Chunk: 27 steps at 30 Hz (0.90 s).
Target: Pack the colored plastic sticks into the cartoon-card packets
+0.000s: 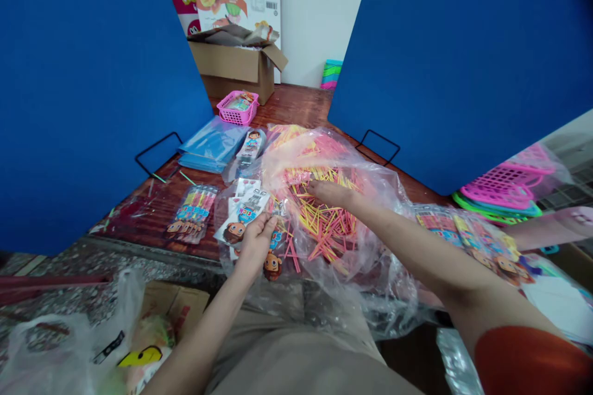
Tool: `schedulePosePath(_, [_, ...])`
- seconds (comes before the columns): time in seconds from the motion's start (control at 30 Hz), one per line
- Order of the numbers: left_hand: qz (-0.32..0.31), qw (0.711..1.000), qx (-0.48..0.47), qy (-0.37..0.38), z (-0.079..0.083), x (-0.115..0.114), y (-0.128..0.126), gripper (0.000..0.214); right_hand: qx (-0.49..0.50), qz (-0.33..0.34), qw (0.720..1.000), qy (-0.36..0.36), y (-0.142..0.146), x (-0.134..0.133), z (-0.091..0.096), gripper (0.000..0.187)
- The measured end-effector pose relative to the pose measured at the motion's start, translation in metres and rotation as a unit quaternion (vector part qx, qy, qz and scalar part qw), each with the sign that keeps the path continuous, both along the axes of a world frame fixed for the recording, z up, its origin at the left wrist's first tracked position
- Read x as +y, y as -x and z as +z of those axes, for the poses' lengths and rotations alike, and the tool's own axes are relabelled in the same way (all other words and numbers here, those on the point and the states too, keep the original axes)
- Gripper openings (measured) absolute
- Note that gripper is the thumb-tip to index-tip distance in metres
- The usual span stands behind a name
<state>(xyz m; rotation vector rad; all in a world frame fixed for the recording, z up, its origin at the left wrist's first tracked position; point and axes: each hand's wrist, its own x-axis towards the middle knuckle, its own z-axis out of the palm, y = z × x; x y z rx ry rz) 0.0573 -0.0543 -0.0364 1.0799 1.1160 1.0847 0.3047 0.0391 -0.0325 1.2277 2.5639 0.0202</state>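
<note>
My left hand (pixel 257 237) is closed, thumb against fingers, on a small printed pouch (pixel 272 265) with a cartoon face. Just beyond it lie several white printed pouches (pixel 248 213), overlapping each other. My right hand (pixel 330 193) is over a heap of thin pink and yellow sticks (pixel 324 222) in a large clear plastic bag (pixel 384 197). Its fingertips point left among the sticks, and I cannot make out whether they grip any. A few pink sticks (pixel 291 250) lie loose beside my left hand.
Filled stick packets (pixel 192 213) lie left; more filled packets (pixel 467 234) lie right. Behind are blue plastic sheets (pixel 215 145), a pink basket (pixel 238 110) and an open carton (pixel 231 68). Blue panels (pixel 92 74) with wire handles flank the wooden surface (pixel 301 105). Colourful baskets (pixel 500 188) are stacked right.
</note>
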Motion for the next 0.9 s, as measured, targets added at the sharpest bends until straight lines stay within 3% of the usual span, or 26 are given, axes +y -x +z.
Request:
schedulePosePath(0.13, [0.023,0.999,-0.004,-0.038,0.001,-0.001,-0.001,0.028,0.132,-0.086,0.987,-0.002,-0.002,-0.011,-0.004,0.021])
schedulePosePath(0.27, [0.027,0.999,-0.021,-0.01,0.004,-0.002,-0.001,0.028,0.215,-0.194,0.955,-0.056,-0.015,-0.014,-0.009,0.018])
schedulePosePath(0.4, [0.015,0.999,-0.036,0.009,0.005,-0.004,-0.003,0.027,0.404,-0.31,0.855,-0.094,-0.025,-0.019,-0.021,0.025])
schedulePosePath(0.5, [0.006,0.999,-0.039,0.026,0.004,-0.005,-0.006,0.026,0.5,-0.317,0.802,-0.082,-0.025,-0.031,-0.028,0.027])
schedulePosePath(0.67, [-0.014,0.998,-0.045,0.049,0.007,-0.007,-0.012,0.027,0.557,-0.309,0.765,-0.097,-0.013,-0.05,-0.03,0.062])
schedulePosePath(0.7, [-0.014,0.997,-0.048,0.053,0.009,-0.007,-0.013,0.027,0.563,-0.313,0.76,-0.083,-0.011,-0.052,-0.031,0.063])
schedulePosePath(0.83, [-0.004,0.997,-0.047,0.058,0.011,-0.008,-0.016,0.027,0.577,-0.321,0.751,0.009,-0.005,-0.055,-0.036,0.035])
schedulePosePath(0.9, [0.0,0.998,-0.038,0.058,0.011,-0.009,-0.018,0.027,0.565,-0.333,0.755,0.009,-0.003,-0.054,-0.037,0.042])
